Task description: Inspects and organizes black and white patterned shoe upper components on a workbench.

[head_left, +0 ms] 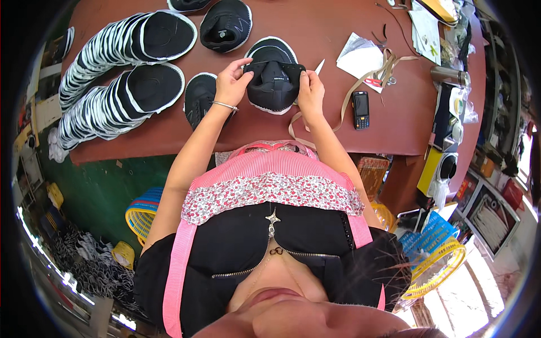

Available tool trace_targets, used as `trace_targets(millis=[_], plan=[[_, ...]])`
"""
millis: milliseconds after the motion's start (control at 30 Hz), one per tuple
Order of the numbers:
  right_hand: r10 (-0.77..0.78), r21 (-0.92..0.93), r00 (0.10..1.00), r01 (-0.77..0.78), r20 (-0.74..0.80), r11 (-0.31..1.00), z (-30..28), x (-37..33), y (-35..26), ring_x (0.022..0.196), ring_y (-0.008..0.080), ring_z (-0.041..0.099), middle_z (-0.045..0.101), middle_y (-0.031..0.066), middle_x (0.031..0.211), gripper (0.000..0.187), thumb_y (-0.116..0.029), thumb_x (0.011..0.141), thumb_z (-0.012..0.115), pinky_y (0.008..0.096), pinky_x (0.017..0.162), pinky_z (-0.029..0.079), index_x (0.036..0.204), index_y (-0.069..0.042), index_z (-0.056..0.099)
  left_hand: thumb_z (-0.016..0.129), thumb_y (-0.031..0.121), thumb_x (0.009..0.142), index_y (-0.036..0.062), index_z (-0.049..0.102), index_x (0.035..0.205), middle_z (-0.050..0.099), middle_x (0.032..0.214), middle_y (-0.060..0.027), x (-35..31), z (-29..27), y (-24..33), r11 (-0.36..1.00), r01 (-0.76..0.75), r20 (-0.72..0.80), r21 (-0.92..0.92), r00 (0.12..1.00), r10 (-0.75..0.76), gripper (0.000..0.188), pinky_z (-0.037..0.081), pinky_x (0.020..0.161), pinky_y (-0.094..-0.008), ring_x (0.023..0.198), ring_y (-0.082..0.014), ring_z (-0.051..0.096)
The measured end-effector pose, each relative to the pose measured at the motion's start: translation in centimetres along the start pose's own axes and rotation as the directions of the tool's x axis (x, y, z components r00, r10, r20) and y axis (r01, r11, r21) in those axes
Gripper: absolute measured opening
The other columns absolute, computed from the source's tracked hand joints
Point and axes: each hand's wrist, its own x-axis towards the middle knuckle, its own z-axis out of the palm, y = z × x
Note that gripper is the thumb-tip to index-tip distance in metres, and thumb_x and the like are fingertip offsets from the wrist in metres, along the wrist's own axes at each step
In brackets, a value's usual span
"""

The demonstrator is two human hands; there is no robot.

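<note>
In front of me on the reddish-brown table (394, 67) lies a black shoe upper (273, 93) with a white edge, its opening spread wide. My left hand (233, 83) pinches the left flap of that upper between thumb and fingers. On the opposite flap, my right hand (311, 96) has its fingers closed too. Another black shoe upper (200, 100) rests just left of my left forearm, partly covered by it. Farther back is one more black upper (225, 25).
Two long curved stacks of nested black uppers (101, 59) with white edges fill the table's left. To the right are a beige strap (345, 104), a handheld scanner (361, 111), white papers (359, 55) and a metal flask (449, 76). Plastic baskets (431, 239) stand below.
</note>
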Motion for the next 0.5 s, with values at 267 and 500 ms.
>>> trace_targets(millis=[267, 500], plan=[[-0.379, -0.023, 0.925, 0.380, 0.040, 0.925, -1.2, -1.2, -2.5, 0.078, 0.0286, 0.063, 0.066, 0.0155, 0.087, 0.011, -0.010, 0.096, 0.065, 0.0397, 0.071, 0.049, 0.099, 0.000, 0.066, 0.070, 0.006, 0.091, 0.0060, 0.071, 0.124, 0.072, 0.081, -0.0034, -2.9, 0.7, 4.2, 0.996, -0.085, -0.162, 0.027, 0.983, 0.089, 0.033, 0.051, 0.068, -0.0227, 0.073, -0.0063, 0.064], [-0.566, 0.053, 0.821, 0.564, 0.074, 0.824, -1.3, -1.5, -6.9, 0.091, 0.0306, 0.064, 0.068, 0.0140, 0.099, 0.014, -0.005, 0.092, 0.070, 0.0392, 0.081, 0.050, 0.104, 0.000, 0.067, 0.072, 0.012, 0.087, 0.0106, 0.076, 0.110, 0.076, 0.093, -0.0111, -0.1, -3.2, 10.3, 0.810, -0.225, -0.278, 0.542, 0.861, 0.425, 0.024, 0.057, 0.069, -0.0317, 0.073, -0.0201, 0.073]])
